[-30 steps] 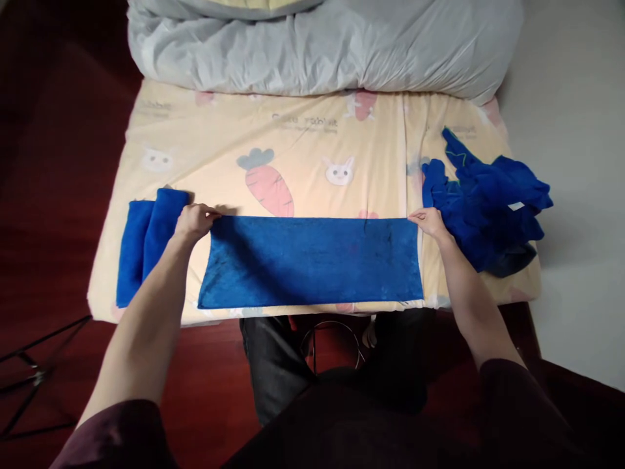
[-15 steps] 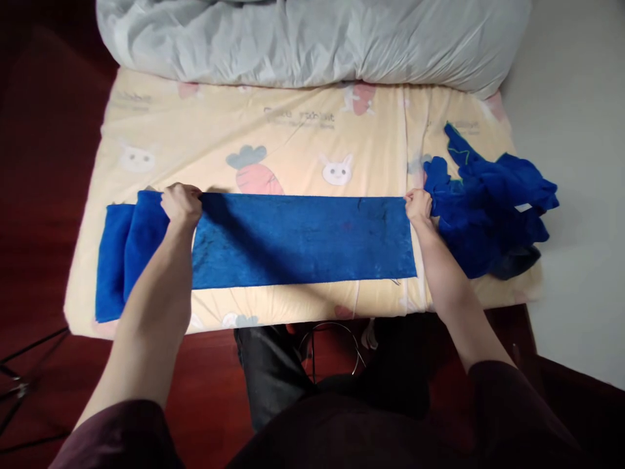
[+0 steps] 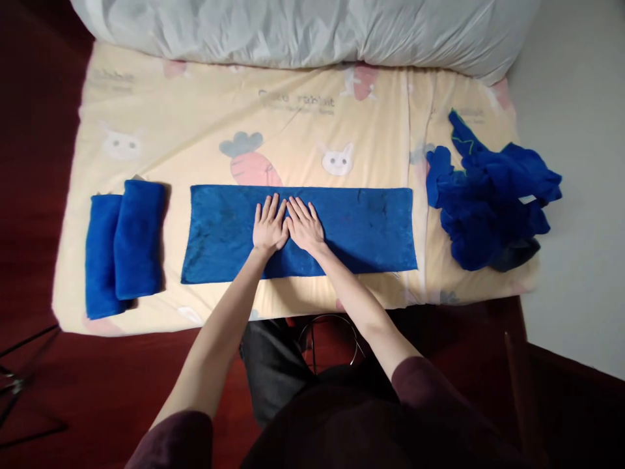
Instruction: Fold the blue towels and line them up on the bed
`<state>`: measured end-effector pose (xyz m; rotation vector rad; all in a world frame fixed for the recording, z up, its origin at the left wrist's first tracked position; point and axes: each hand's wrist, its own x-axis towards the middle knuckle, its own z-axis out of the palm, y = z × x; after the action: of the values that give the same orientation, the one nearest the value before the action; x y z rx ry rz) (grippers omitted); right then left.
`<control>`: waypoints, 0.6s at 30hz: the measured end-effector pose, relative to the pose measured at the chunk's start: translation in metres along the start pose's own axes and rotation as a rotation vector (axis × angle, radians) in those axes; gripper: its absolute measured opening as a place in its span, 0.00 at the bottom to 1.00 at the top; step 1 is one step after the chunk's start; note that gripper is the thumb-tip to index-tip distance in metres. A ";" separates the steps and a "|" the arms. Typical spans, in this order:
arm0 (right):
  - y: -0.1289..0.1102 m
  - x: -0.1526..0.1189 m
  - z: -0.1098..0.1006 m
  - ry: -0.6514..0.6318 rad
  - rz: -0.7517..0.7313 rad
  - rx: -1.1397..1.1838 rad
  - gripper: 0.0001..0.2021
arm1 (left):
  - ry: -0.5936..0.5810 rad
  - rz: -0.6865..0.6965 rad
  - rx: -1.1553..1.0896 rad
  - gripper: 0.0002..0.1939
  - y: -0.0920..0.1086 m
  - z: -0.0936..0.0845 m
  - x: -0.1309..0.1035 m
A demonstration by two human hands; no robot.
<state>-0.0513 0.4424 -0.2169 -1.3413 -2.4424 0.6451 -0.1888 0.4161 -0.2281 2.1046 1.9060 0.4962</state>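
Observation:
A blue towel (image 3: 368, 225) lies spread as a long, flat rectangle near the front of the bed. My left hand (image 3: 270, 225) rests palm down on its middle, fingers spread. Beside it, almost touching at the thumbs, my right hand (image 3: 305, 225) lies flat on the same cloth with its fingers apart. To the left are two folded blue towels, one (image 3: 140, 238) partly overlapping the other (image 3: 101, 254). A crumpled heap of blue cloths (image 3: 493, 202) with a small white tag sits at the right.
The bed has a yellow sheet (image 3: 170, 124) printed with rabbits and carrots. A bunched grey-white quilt (image 3: 303, 32) runs along the back. A pale wall (image 3: 581, 195) stands at the right. Thin black stand legs (image 3: 29, 342) are on the dark red floor at lower left.
Both hands have let go of the towel's upper edge near its two ends and come together, flat, on its middle. The folded towels at the left are now uncovered by my arm.

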 end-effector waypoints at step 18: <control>0.249 -0.106 -0.142 0.118 0.458 -0.305 0.33 | 0.131 -0.413 0.104 0.39 -0.116 -0.068 -0.005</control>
<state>0.2474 0.5046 -0.2243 -2.0278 -2.2124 0.2777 -0.3223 0.4207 -0.2142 1.6962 2.4060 0.4586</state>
